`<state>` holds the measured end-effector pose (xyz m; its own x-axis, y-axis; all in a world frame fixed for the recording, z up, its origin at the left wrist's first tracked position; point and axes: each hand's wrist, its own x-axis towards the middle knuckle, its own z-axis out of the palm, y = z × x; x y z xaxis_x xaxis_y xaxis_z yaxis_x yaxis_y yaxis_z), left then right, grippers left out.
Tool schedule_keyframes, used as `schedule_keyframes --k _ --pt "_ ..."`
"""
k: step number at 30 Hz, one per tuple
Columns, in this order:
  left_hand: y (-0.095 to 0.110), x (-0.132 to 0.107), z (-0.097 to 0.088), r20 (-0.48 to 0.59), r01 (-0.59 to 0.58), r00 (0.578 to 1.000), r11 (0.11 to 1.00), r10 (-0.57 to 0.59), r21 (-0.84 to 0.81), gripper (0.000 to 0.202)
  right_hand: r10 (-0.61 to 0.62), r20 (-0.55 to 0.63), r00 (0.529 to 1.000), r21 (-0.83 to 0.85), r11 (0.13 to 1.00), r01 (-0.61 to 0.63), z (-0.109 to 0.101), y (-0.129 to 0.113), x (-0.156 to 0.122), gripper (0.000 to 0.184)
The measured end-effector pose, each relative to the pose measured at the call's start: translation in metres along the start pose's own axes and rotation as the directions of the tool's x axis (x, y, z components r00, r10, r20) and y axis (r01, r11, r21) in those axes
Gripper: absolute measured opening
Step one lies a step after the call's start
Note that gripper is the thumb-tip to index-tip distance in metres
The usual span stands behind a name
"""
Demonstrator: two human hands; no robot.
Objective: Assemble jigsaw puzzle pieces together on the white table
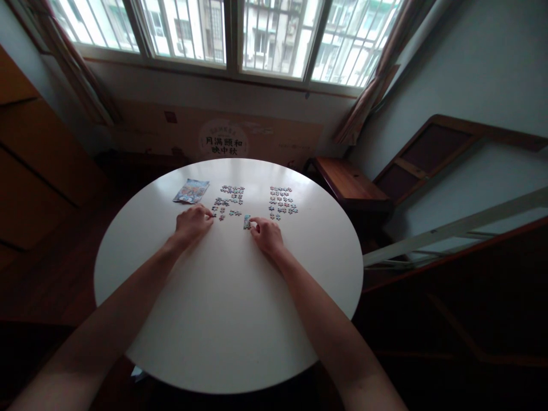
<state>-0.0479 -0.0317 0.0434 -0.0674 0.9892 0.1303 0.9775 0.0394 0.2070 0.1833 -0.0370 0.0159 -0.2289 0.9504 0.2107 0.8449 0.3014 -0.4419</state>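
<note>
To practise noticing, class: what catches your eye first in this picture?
A round white table fills the middle, under a bright barred window at the top. At its far side rest the left hand and the right hand, which touches a small puzzle piece; loose pieces spread just beyond, a colourful picture card to their left.

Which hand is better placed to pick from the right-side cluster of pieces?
Right, probably: the right hand rests just below the right-side cluster, fingertips at a small joined bit; the left hand sits by the middle cluster.
</note>
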Motion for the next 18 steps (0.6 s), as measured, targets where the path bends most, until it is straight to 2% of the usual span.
schedule_keyframes --k 5,9,18 --pt "-0.0022 0.0010 0.0023 -0.020 -0.042 0.999 0.999 0.042 0.002 0.032 -0.003 -0.011 1.000 -0.009 1.000 0.002 0.0004 0.0008 0.0005 0.028" --pt "-0.0021 0.0015 0.0020 0.033 -0.073 0.997 0.997 0.073 0.006 0.033 -0.008 -0.021 1.000 -0.015 1.000 0.007 0.0015 0.0020 0.0010 0.027" --pt "-0.0044 0.0036 -0.0035 0.098 -0.005 0.995 0.994 0.015 -0.106 0.037 0.006 -0.006 1.000 -0.001 1.000 -0.006 -0.0012 0.0002 -0.0002 0.025"
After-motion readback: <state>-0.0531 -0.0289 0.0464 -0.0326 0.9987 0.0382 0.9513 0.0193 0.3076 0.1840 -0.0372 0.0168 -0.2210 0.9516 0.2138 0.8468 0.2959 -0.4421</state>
